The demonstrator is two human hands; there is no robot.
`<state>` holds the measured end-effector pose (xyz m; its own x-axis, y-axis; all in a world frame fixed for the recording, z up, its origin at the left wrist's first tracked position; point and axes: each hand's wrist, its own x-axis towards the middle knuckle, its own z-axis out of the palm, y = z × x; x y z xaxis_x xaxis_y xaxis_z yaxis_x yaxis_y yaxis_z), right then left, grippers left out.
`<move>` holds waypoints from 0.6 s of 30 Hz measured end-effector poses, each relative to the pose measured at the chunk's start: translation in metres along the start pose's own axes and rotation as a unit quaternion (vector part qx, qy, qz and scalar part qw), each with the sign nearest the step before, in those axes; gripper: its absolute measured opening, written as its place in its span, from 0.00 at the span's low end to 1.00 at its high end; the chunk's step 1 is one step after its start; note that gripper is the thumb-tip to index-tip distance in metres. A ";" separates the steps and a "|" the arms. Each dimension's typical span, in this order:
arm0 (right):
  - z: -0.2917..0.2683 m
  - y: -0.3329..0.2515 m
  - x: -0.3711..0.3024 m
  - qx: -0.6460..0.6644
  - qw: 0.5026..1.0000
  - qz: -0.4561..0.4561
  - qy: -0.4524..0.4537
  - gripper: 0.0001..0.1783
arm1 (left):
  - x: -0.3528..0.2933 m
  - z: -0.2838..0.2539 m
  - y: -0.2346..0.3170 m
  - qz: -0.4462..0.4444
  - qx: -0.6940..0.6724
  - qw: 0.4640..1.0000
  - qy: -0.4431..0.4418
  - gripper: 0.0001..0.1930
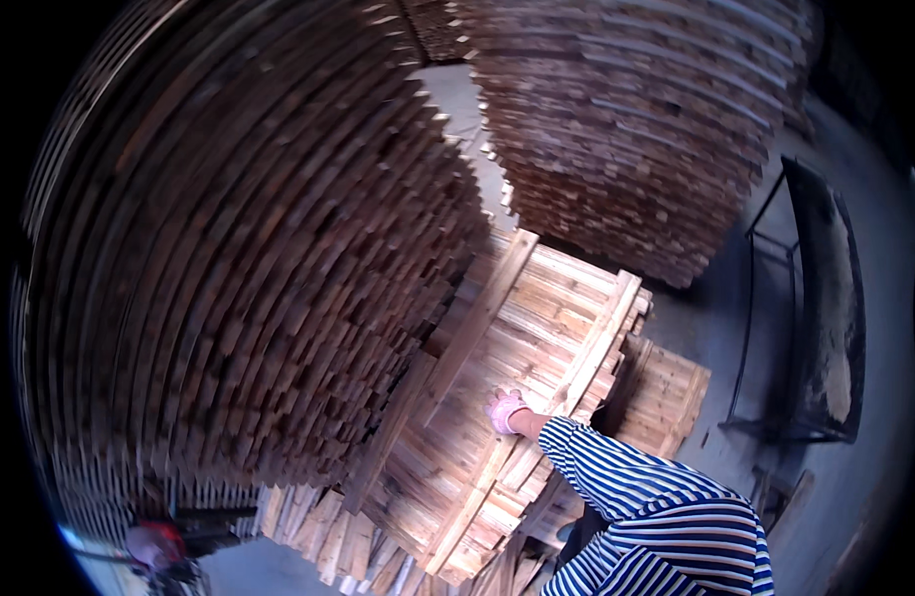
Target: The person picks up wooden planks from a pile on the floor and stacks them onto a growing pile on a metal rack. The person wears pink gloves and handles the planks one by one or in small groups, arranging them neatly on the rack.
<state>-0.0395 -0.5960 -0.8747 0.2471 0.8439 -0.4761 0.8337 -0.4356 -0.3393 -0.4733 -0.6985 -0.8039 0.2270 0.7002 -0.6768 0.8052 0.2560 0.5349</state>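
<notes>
My right hand, in a pink and white glove, comes in on a striped sleeve from the lower right. It lies on top of a stack of pale wooden boards, fingers apart and palm side down, with nothing visible in its grasp. Two long battens, the left batten and the right batten, run lengthwise over the boards on either side of the hand. Striped cloth and a dark patch of clothing show below my arm. My left hand is out of the picture.
A tall wall of stacked boards rises close on the left. Another high stack stands at the back. Beside the middle pile sits a lower wood stack. A dark metal-framed table is on the right. Loose slats lie in front.
</notes>
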 end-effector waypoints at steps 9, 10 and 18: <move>-0.019 0.085 0.009 0.099 0.946 0.089 0.295 0.40 | 0.076 0.023 0.122 0.065 0.113 0.981 -0.147 0.43; -0.007 0.149 0.017 0.012 0.876 0.200 0.439 0.41 | 0.118 0.075 0.171 0.129 0.033 0.967 -0.216 0.42; -0.100 0.301 0.029 0.159 0.875 0.330 0.317 0.39 | 0.254 0.257 0.420 0.085 0.031 0.993 -0.069 0.56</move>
<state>0.2680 -0.6708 -0.9093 0.9311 0.3364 -0.1414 0.2521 -0.8731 -0.4173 0.0635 -0.5845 -0.8806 0.4325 0.6301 -0.6450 0.7797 0.0980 0.6185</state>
